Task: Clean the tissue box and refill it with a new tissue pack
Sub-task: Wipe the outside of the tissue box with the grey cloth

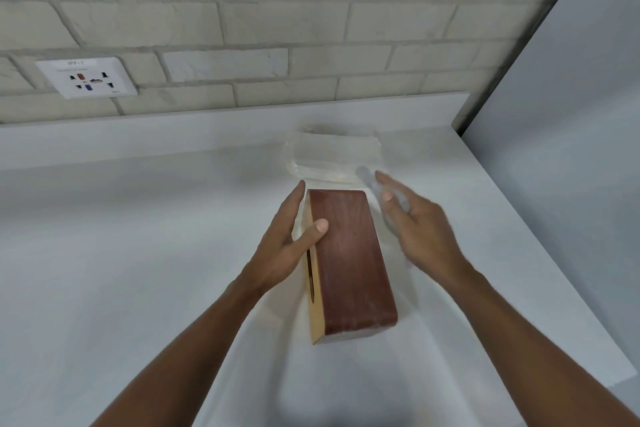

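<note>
Tissue box [349, 263], red-brown wood with a pale slotted side turned left, lies on the white desk [138, 236], held by the left hand [287, 246]: thumb hooked over its upper face, fingers laid along the slotted side. Right hand [415, 222] hovers just right of the box, fingers loosely spread, a blurred pale thing [365, 173] by them; whether they hold it cannot be told. Clear-wrapped tissue pack [332, 156] rests on the desk just behind the box.
</note>
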The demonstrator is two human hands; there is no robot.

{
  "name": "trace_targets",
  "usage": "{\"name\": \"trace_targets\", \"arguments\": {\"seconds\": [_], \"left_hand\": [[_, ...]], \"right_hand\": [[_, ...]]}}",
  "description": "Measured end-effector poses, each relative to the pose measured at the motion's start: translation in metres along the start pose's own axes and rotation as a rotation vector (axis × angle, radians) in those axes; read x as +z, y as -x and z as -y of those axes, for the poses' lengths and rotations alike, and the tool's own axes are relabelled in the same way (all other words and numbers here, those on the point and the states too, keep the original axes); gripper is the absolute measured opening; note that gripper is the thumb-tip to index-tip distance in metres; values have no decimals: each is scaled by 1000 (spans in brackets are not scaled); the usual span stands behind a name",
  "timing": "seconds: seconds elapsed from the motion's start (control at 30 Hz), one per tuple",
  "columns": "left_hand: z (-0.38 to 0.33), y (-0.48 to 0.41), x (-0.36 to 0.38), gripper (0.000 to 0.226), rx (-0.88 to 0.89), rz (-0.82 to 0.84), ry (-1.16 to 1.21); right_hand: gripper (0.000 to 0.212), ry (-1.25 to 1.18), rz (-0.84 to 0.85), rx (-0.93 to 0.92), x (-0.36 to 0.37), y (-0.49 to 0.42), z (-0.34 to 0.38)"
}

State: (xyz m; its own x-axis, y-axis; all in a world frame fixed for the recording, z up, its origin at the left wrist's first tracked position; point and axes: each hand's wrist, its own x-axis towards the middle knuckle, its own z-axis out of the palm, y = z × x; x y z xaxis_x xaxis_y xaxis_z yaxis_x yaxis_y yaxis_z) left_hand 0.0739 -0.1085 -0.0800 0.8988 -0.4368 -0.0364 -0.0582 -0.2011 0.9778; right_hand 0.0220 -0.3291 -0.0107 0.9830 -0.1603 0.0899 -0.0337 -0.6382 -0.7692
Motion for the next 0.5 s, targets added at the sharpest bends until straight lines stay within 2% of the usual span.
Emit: {"name": "trace_targets", "arguments": {"seconds": [0.07,0.17,0.5], "left_hand": [[0,-1,3,66,38,18,6],[5,-3,4,73,5,25,85],[11,-7,7,76,-46,18,110]], "right_hand": [[45,140,134,-64,18,-1,-9],[50,326,196,-140,34,-3,-20],[49,386,236,-175,47,-33,-5]]}}
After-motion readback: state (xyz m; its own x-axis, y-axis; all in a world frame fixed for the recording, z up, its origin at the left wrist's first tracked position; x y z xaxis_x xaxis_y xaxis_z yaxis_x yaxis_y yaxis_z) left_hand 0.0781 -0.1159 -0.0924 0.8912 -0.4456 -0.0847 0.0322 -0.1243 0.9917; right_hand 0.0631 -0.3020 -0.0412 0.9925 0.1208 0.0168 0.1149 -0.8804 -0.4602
